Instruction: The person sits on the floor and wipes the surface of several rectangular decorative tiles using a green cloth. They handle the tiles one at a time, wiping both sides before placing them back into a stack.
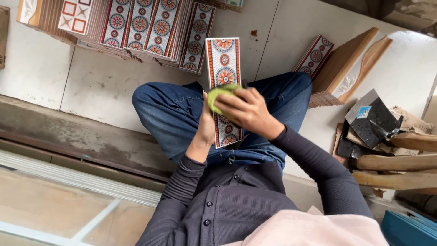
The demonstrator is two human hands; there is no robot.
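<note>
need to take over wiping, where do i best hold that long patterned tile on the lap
Probably by a long edge near its lower end, from the left: the tile is narrow enough to clasp, the left hand already sits there, and the right hand with the green pad covers the middle.

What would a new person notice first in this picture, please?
First, the long patterned tile in the centre, resting on the person's lap, red and white with round ornaments. The left hand steadies its edge, while the right hand presses a green pad on its face. Next, the rows of similar tiles leaning at the top left, and the trowels at the right.
</note>
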